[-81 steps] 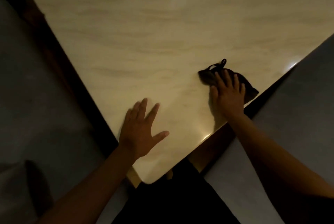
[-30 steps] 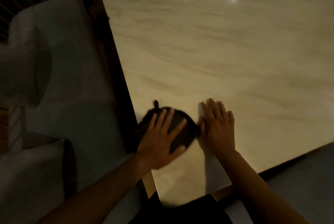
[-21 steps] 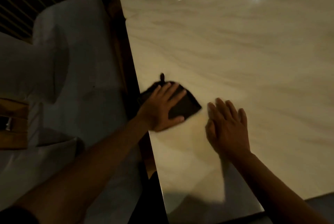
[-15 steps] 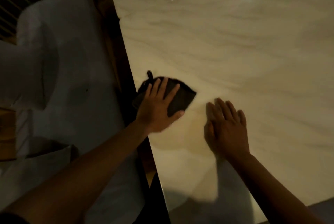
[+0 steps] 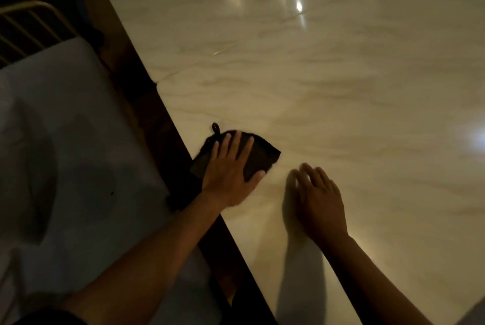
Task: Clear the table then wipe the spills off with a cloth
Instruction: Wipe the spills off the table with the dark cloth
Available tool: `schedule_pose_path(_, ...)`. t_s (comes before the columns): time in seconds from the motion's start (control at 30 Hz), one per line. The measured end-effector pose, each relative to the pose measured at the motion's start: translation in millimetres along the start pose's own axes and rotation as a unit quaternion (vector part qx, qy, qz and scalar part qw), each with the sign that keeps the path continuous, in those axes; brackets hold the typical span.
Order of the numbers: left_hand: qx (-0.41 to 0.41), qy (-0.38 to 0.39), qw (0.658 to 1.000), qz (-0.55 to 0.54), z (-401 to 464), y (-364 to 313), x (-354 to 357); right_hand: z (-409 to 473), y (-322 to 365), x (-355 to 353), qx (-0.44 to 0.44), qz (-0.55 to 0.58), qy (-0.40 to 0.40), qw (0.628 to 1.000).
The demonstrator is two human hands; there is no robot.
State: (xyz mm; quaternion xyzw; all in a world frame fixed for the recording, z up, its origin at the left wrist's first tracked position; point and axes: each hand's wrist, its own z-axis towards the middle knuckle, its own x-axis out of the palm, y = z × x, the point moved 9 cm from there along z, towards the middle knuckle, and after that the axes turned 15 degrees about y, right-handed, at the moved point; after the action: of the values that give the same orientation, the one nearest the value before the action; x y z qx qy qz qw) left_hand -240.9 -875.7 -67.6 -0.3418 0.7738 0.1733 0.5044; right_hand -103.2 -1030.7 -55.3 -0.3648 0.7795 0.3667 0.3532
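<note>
at the left edge of the marble table top [image 5: 328, 83], seen from your head camera, the dark cloth [image 5: 258, 158] lies flat under your left hand [image 5: 228, 170], part of it on the stone and its near corner hanging just over the dark wooden rim. your left fingers are spread and straight, pressing down on the cloth rather than curling round it. your right hand [image 5: 319, 201] is just beside it, apart from the cloth, fingers loosely bent with the tips resting on the bare stone and holding nothing.

the cloth looks thin, soft and light, so it will likely bunch or slide out from under your palm if you push with the fingertips alone. keep the whole flat hand on its middle and let the pressure carry it. a small hanging loop [image 5: 215, 128] sticks out at its far corner (handy for lifting it, poor for wiping). the polished top looks slippery, judging by the ceiling lights reflected in it, so the cloth should glide easily. no spill is clear in this dim light, and nothing else stands on the visible part of the table.

beside the table on your left sits a pale cushioned seat [image 5: 65, 141] with a brass-coloured slatted frame [image 5: 31, 25] behind it.
</note>
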Motion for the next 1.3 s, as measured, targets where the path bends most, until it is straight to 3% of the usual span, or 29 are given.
schedule_pose_path(0.13, 0.1, 0.017, 0.995, 0.019, -52.1, -42.5, 25.4, -0.3, 9.8, -11.8, 0.003, -0.006, -0.019, 1.0)
schedule_pose_path(0.27, 0.153, 0.018, 0.986, 0.059, -41.0, -27.0, 19.2, 0.2, 6.1, -6.2, 0.008, -0.019, -0.011, 1.0)
schedule_pose_path(0.43, -0.02, 0.007, 1.0, -0.004, 24.9, 59.4, -16.4, 1.6, 8.6, -4.5, 0.017, -0.013, -0.011, 1.0)
schedule_pose_path(0.5, -0.036, -0.003, 0.999, -0.021, 24.3, 58.8, -16.0, 5.2, 9.7, -9.0, 0.032, -0.006, -0.012, 0.999)
schedule_pose_path(0.67, 0.116, 0.008, 0.993, 0.023, -22.8, 14.4, 9.4, 32.6, 27.3, -27.6, 0.039, 0.014, -0.043, 0.998)
schedule_pose_path(0.77, 0.162, 0.017, 0.985, 0.061, -4.5, 35.0, -1.0, 62.9, 51.9, -34.3, 0.017, -0.007, -0.039, 0.999)
schedule_pose_path(0.97, 0.016, 0.03, 0.999, 0.008, 100.5, 168.7, -64.3, 121.1, 99.3, -48.8, 0.02, -0.024, -0.037, 0.999)
schedule_pose_path(1.03, -0.013, 0.032, 0.999, -0.02, 117.6, 182.7, -71.6, 145.0, 115.1, -55.1, 0.011, -0.026, -0.031, 0.999)
schedule_pose_path(1.13, 0.063, 0.001, 0.998, -0.003, 96.0, 158.5, -62.7, 175.9, 138.9, -70.1, 0.005, -0.023, -0.042, 0.999)
schedule_pose_path(1.2, 0.133, 0.01, 0.99, 0.035, 75.9, 148.0, -50.0, 192.1, 153.4, -76.9, 0.005, -0.013, -0.038, 0.999)
schedule_pose_path(1.3, 0.174, 0.027, 0.982, 0.07, 90.5, 166.2, -62.0, 208.9, 168.9, -76.0, -0.001, -0.023, -0.005, 1.0)
